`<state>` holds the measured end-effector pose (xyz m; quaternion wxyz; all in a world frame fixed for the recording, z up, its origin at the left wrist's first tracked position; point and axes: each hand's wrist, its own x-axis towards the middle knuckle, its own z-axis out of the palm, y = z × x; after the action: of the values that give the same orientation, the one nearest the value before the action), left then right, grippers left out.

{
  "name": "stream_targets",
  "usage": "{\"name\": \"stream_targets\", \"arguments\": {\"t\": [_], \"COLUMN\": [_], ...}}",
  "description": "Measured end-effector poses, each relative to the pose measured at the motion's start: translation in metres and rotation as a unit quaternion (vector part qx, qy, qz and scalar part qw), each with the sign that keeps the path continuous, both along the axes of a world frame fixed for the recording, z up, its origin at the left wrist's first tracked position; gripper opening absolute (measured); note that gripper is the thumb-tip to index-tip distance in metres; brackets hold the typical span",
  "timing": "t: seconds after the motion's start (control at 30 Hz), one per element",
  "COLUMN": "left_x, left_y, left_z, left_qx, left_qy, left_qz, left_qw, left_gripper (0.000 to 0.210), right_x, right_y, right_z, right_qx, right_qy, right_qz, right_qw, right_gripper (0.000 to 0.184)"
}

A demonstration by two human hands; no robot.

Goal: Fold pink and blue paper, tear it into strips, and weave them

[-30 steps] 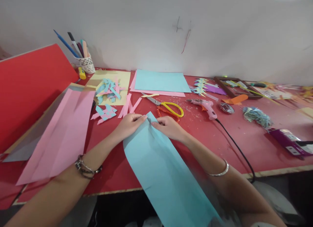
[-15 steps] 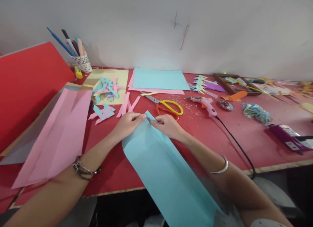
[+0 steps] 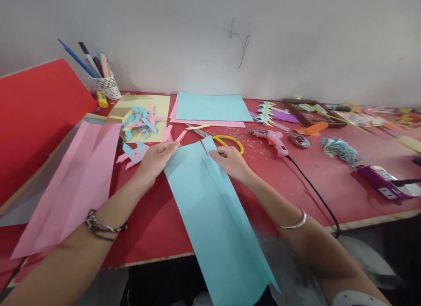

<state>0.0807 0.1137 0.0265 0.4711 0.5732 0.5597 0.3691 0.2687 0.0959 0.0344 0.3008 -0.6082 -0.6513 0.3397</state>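
A long sheet of light blue paper [image 3: 204,209] slants down from the tabletop over the front edge. My left hand [image 3: 158,159] pinches its far left corner. On the other side, my right hand [image 3: 232,163] is closed on a narrow strip along the sheet's right side, with the thumb on top. Between the hands a short tear runs in from the far end, and red shows through the gap. A crease continues from it down the sheet. Scissors with yellow handles [image 3: 230,141] lie just beyond my right hand, partly covered by the paper.
Pink paper [image 3: 79,178] leans at left by a red board [image 3: 42,121]. Cut scraps [image 3: 141,121] lie on cream paper. A stack of blue and pink sheets [image 3: 213,107] is against the wall. Right are a pink glue gun [image 3: 272,139], its cord, and a purple power strip [image 3: 381,183].
My left hand has moved left, away from my right hand. A tear has opened at the far end of the blue paper, and the sheet lies flatter.
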Motion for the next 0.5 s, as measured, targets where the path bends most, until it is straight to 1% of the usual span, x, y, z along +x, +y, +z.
{"name": "stream_targets", "arguments": {"t": [0.07,0.1,0.17,0.23,0.27,0.33,0.37,0.4,0.43,0.5], "left_x": [-0.001,-0.001,0.001,0.004,0.005,0.007,0.007,0.006,0.005,0.004], "left_y": [0.003,0.003,0.002,-0.002,-0.004,-0.006,-0.006,-0.006,-0.006,-0.006], "left_z": [-0.002,-0.003,-0.002,0.0,0.001,0.003,0.003,0.003,0.002,0.0], "left_qx": [-0.015,-0.03,-0.073,-0.117,-0.132,-0.144,-0.146,-0.147,-0.148,-0.149], "left_qy": [-0.051,-0.075,-0.11,-0.121,-0.119,-0.113,-0.118,-0.127,-0.137,-0.151], "left_qz": [0.009,0.002,-0.033,-0.052,-0.048,-0.034,-0.039,-0.056,-0.086,-0.163], "left_qw": [0.999,0.997,0.991,0.984,0.983,0.983,0.981,0.979,0.976,0.963], "left_gripper": [0.035,0.038,0.041,0.037,0.033,0.029,0.029,0.031,0.033,0.038], "right_x": [0.003,0.004,0.005,0.005,0.005,0.005,0.006,0.007,0.008,0.012], "right_y": [0.001,0.002,0.002,0.002,0.002,0.003,0.003,0.004,0.005,0.008], "right_z": [0.002,0.002,0.002,0.001,0.001,0.001,0.001,0.001,0.001,0.002], "right_qx": [-0.002,-0.002,0.003,0.008,0.008,0.005,0.005,0.009,0.016,0.032], "right_qy": [0.023,0.034,0.05,0.058,0.061,0.071,0.078,0.089,0.102,0.137], "right_qz": [-0.018,-0.023,-0.027,-0.028,-0.029,-0.029,-0.031,-0.036,-0.046,-0.076], "right_qw": [1.0,0.999,0.998,0.998,0.998,0.997,0.996,0.995,0.994,0.987], "right_gripper": [0.027,0.026,0.024,0.023,0.023,0.023,0.024,0.025,0.026,0.026]}}
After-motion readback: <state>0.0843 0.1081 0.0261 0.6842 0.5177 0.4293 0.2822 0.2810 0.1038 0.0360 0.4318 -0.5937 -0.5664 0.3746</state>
